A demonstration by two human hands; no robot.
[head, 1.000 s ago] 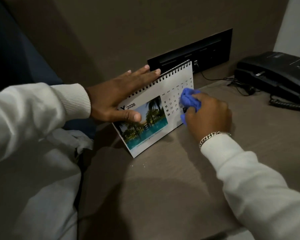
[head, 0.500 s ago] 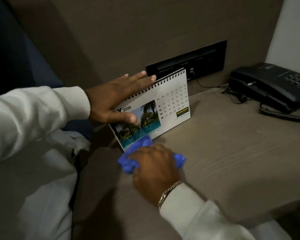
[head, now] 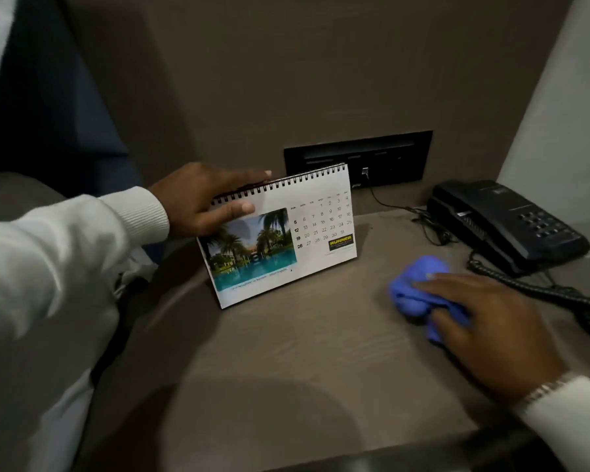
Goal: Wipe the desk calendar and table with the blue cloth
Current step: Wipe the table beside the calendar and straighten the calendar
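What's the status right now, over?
Left hand gripping calendar top. Right hand pressing blue cloth on table. Phone cord close beside the cloth.

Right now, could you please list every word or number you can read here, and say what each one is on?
"RUNNER": yellow on the black box on the desk calendar.
"5", "12", "19", "26" bold, with dates up to "31": calendar grid.
Weekday headers and photo caption: too blurred.
Phone labels: too small to read.
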